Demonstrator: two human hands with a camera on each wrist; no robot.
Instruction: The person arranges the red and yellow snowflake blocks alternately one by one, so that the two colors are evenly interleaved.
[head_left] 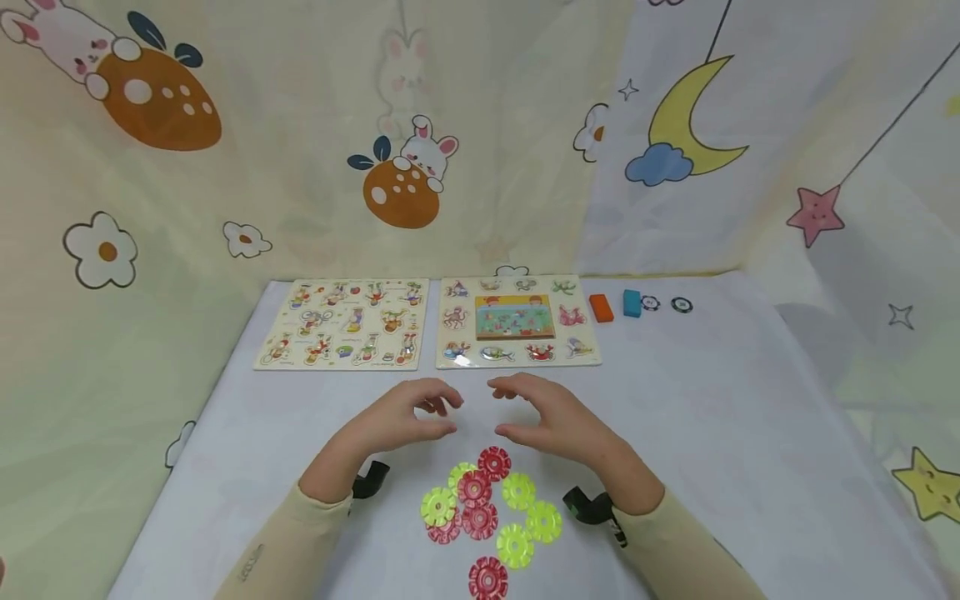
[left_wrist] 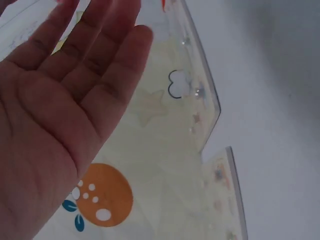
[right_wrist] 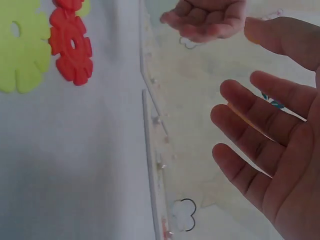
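Both hands hover over the white table, facing each other with a gap between the fingertips. The left hand (head_left: 408, 415) holds nothing; its fingers look loosely bent in the head view and fairly straight in the left wrist view. Opposite it, the right hand (head_left: 549, 419) is also without any object, thumb apart from relaxed fingers (right_wrist: 250, 135). Nearer the person lies a loose group of notched plastic discs, several red (head_left: 479, 521) and several yellow-green (head_left: 543, 522), some overlapping. One red disc (head_left: 488, 578) sits apart at the front.
Behind the hands lie two picture puzzle boards, one left (head_left: 341, 325) and one right (head_left: 517, 321). To their right are an orange block (head_left: 601, 308), a blue block (head_left: 632, 303) and two small round chips, one (head_left: 682, 305) farther right. A patterned cloth (head_left: 300, 167) hangs behind the table.
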